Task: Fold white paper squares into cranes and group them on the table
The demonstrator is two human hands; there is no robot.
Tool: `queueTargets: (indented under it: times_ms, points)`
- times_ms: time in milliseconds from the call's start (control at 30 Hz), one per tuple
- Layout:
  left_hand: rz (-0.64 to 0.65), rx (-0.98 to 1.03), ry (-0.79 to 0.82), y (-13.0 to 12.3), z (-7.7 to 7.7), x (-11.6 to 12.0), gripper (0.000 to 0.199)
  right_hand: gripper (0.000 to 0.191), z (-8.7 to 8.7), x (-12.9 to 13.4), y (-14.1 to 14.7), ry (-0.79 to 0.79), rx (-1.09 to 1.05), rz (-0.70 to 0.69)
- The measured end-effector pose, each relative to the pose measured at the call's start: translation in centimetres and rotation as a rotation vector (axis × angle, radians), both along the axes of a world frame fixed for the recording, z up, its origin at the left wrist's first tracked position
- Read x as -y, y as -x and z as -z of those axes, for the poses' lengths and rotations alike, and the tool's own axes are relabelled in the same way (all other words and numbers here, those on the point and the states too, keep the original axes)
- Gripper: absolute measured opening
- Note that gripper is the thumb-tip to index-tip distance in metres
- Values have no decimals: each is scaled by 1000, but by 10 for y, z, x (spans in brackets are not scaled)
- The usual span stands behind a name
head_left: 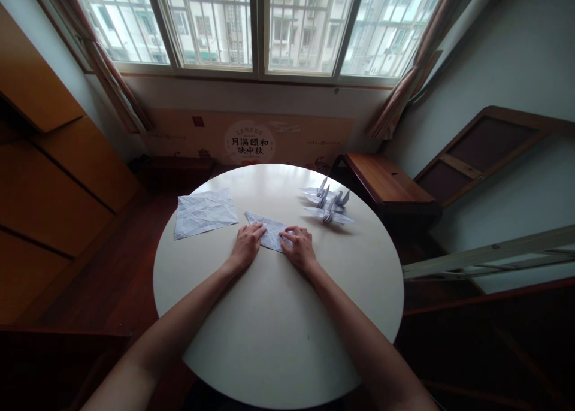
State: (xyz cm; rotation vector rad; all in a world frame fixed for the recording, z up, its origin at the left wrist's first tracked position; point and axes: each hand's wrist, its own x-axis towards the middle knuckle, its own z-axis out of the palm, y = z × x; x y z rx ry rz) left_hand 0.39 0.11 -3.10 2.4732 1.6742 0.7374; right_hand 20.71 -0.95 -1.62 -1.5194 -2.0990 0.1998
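A creased sheet [206, 213] lies left on the surface [278, 315]. Mid-surface, the left hand [247, 243] and right hand [297, 246] rest bent fingers on folded paper [272, 234], whether pinching I cannot tell; even pressure and matched edges keep creases crisp. Paper cranes [330, 215] stand at right.

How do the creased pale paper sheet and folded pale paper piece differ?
The creased pale paper sheet lies spread out, four-sided; the folded pale paper piece tapers to a point. The sheet lies untouched; the left hand and right hand touch the piece. Both are pale and creased.
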Motion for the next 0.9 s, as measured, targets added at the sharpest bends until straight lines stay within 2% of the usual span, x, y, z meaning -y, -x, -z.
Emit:
queueTargets:
  times_ms: [500, 633, 767, 900]
  points:
    - [7, 26, 46, 1, -5, 0, 37, 27, -1, -2, -4, 33, 65, -55]
    - [25, 16, 53, 5, -10, -1, 34, 37, -5, -4, -14, 45, 136, -173]
    - [153, -87, 12, 14, -16, 0, 39, 52, -8, -4, -27, 23, 230, -309]
    - [206, -138, -12, 22, -20, -1, 41, 57, -13, -3, -31, -7, 278, -361]
